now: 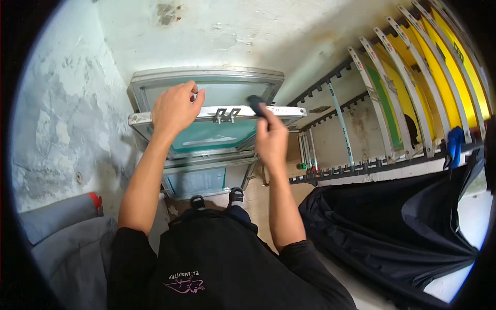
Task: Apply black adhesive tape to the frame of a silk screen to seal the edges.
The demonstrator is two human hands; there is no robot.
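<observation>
A silver metal-edged screen frame (pixel 206 112) with green-tinted mesh stands upright in front of me, its top bar running across my view. Two small dark metal brackets with bolts (pixel 226 115) sit at the middle of that bar. My left hand (pixel 175 107) is over the bar's left part, fingers curled and thumb close to the index finger; whatever lies in them, if anything, is hidden. My right hand (pixel 272 137) is closed around a dark, rounded, elongated object (pixel 256 105) just above the bar's right part. Motion blur hides its exact kind.
More frames (pixel 206 72) lean against the wall behind. On the right, a black slotted rack (pixel 382 166) holds several frames with yellow and green mesh (pixel 408 88). Black cloth (pixel 372 222) hangs below it. Grey padded items (pixel 67 217) are at left, beside a peeling wall.
</observation>
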